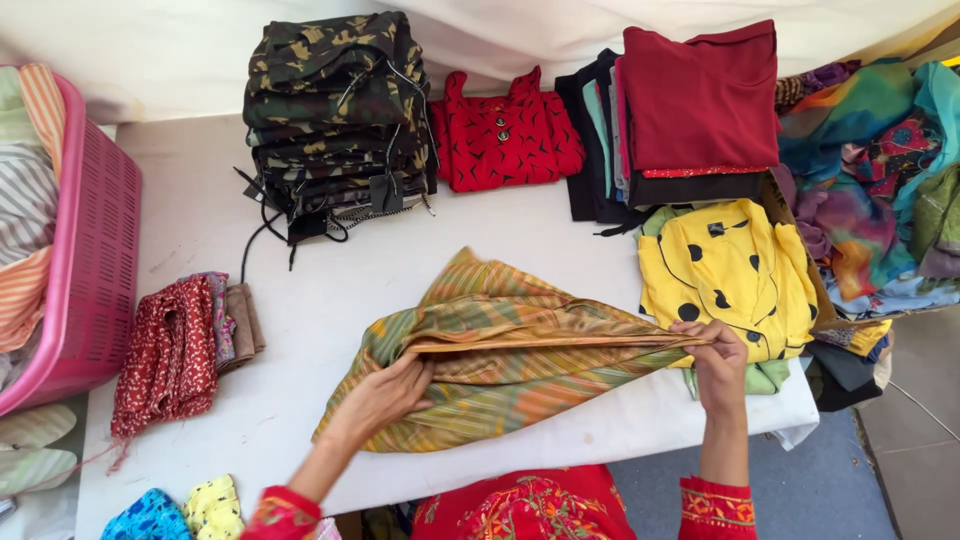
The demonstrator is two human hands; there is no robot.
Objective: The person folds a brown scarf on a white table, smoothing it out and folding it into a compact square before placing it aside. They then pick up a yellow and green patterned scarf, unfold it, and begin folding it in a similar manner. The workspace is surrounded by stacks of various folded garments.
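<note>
A white table (300, 300) is carrying the cloth. Landmark: the striped green-and-orange garment (490, 350), lying at the table's near middle. Directly beyond it, a red patterned top (505, 135) is resting at the far edge. Beyond and left, a tall stack of folded camouflage garments (335, 115) is standing, black cords trailing from it. Beyond and right, a pile of dark folded clothes topped by a maroon piece (700, 100) is sitting. Just right, a yellow black-dotted garment (730, 270) is lying. Well left, a small red printed bundle (170, 355) is lying, and past it a pink basket (95, 260) is overhanging the table edge.
</note>
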